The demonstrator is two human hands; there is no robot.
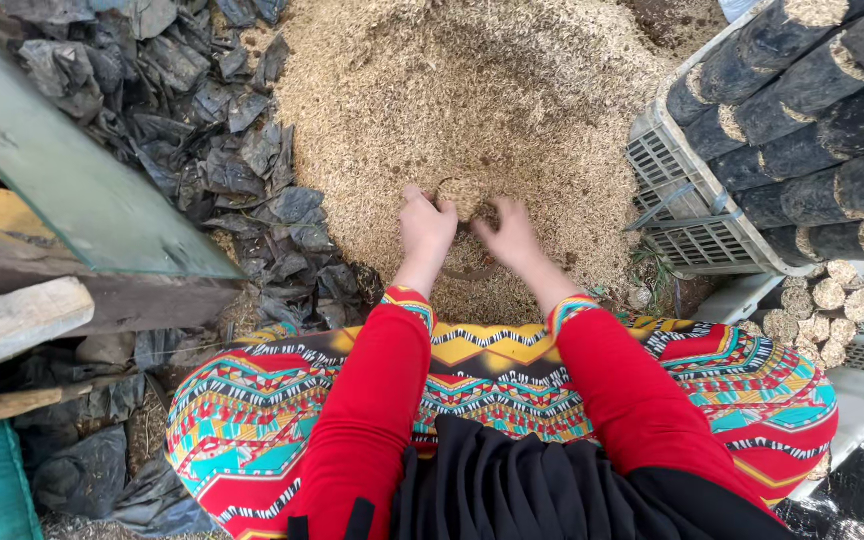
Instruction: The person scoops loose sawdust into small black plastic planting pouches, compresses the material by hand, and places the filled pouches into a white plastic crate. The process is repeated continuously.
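A big heap of pale tan husks (pixel 472 100) lies on the ground in front of me. My left hand (pixel 425 227) and my right hand (pixel 508 236) rest side by side in the near edge of the heap, fingers curled into the loose material around a small dark bag (pixel 464 195) filled with husks. Both arms wear red sleeves with patterned cuffs. My patterned skirt fills the lower part of the view.
Many flat black plastic bags (pixel 202 110) are piled at the left. A white crate (pixel 687 215) at the right holds several filled black bags (pixel 802 110) on their sides. More filled bags (pixel 822 310) sit in another crate below. Wooden planks (pixel 12 320) lie at the far left.
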